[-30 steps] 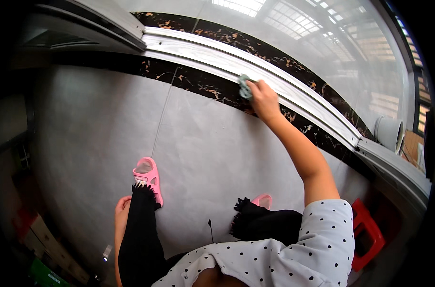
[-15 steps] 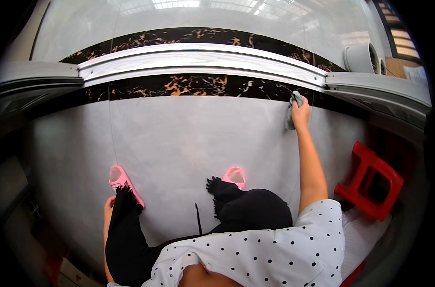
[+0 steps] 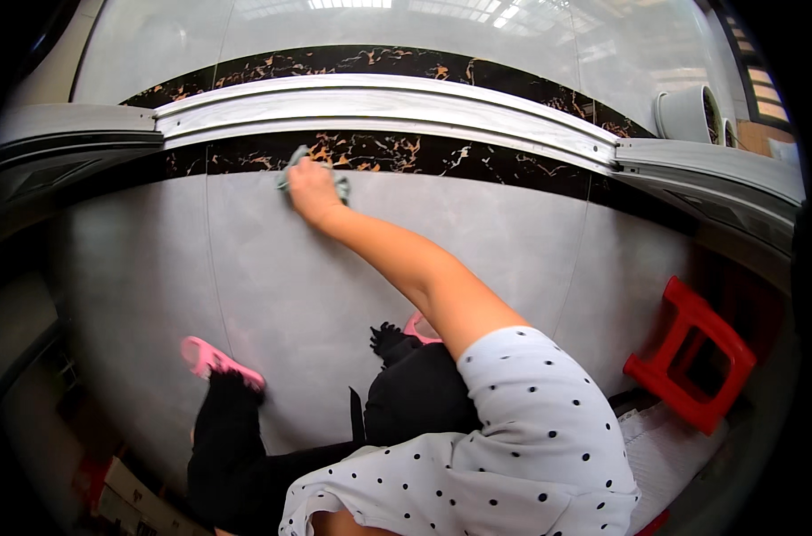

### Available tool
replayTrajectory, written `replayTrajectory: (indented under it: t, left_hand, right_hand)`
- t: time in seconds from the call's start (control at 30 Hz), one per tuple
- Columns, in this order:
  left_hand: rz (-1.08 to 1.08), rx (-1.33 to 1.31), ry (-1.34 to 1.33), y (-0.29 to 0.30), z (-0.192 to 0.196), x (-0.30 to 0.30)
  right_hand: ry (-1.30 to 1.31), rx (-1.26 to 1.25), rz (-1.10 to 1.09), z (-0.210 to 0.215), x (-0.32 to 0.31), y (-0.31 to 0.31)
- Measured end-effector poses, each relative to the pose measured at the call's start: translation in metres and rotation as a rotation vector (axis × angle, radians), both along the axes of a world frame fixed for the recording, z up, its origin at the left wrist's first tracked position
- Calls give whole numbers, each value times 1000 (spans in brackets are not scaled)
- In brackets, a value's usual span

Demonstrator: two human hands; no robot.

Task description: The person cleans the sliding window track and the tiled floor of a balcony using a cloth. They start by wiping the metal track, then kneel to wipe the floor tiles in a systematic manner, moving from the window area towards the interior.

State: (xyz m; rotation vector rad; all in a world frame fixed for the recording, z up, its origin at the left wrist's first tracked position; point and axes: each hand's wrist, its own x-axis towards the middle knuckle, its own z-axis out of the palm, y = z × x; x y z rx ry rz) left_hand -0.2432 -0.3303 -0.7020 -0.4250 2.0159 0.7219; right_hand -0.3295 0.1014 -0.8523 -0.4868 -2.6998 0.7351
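Observation:
A grey-green cloth (image 3: pixel 342 188) is bunched under my right hand (image 3: pixel 314 190), its folds showing on both sides of the fingers. My right arm reaches forward and across to the left. The cloth lies over the near edge of a black marble strip (image 3: pixel 441 159) with gold veins, where that strip meets the grey tiled floor (image 3: pixel 272 259). Just beyond runs a white sliding-door track (image 3: pixel 370 103) with long grooves. My left hand is hidden beside my left leg, behind the black trousers (image 3: pixel 223 438).
At the right lies a red plastic stool (image 3: pixel 682 357), tipped over. White door frames (image 3: pixel 709 165) flank the track on both sides. Past it are a second black marble strip (image 3: pixel 370 61), shiny tiles and a white pot (image 3: pixel 687 114). My feet wear pink slippers (image 3: pixel 196 355).
My right hand has carried the cloth far to the left along the marble strip. My left hand, seen by my left leg before, is now hidden. The left slipper has turned.

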Motion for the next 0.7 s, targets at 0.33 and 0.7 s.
replayTrajectory:
  t: [0.33, 0.7]
  left_hand:
    - [-42, -44, -186, -84, -42, 33]
    - [-258, -130, -314, -183, -58, -4]
  right_hand:
    - [-375, -1136, -102, 68, 109, 6]
    - [-463, 24, -1437, 12, 374, 121]
